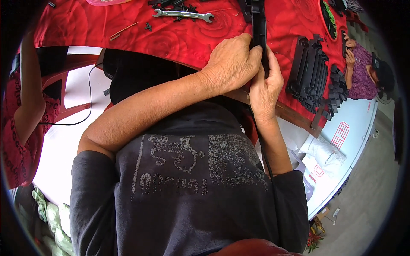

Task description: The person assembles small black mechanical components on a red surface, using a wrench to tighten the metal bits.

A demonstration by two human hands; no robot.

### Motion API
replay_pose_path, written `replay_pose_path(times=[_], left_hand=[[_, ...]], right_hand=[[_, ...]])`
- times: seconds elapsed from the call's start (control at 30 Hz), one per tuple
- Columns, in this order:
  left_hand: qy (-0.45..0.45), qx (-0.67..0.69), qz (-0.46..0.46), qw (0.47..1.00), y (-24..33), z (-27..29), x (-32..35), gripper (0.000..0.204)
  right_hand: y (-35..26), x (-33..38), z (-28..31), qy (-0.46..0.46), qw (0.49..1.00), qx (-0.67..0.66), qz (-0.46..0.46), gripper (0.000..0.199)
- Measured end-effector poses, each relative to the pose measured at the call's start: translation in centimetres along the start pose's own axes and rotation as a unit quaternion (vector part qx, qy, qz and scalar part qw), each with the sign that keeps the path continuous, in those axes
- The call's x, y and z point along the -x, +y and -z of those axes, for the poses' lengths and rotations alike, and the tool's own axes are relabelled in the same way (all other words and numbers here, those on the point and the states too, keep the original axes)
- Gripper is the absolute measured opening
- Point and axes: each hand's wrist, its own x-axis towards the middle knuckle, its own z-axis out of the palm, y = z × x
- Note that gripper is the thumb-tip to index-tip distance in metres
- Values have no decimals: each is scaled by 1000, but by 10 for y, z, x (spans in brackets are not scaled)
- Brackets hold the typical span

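A long, narrow black plastic channel-like part (259,25) runs up from between my hands, above the near edge of the table. My left hand (235,62) is closed at its lower end, thumb and fingers pressed against it. On the other side, my right hand (267,87) grips the same end, its fingers along the right side. The grip hides that lower end. To the left on the red cloth lie an open-ended wrench (183,16) and several small black plastic pieces (148,27).
The table has a red rose-patterned cloth (85,27) with a thin brown stick (124,30). Stacked long black parts (307,70) lie at the right, beside small black blocks (337,87). One person (363,70) works at the far right; another person's arm (32,85) shows at left.
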Motion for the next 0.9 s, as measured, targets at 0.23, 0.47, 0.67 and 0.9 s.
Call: replay_pose_path(times=[0.23, 0.47, 0.67, 0.9], left_hand=[[-33, -37, 9, 999, 2, 11, -4, 39], [-81, -113, -100, 985, -2, 19, 6, 29], [-129, -88, -128, 979, 2, 18, 19, 24], [-163, 67, 10, 984, -8, 9, 33, 30]], right_hand=[[-4, 10, 9, -64, 998, -14, 11, 47], [-3, -11, 20, 23, 927, -337, -163, 51], [-14, -25, 16, -6, 900, -408, -153, 51], [-19, -20, 17, 40, 899, -415, -135, 44]])
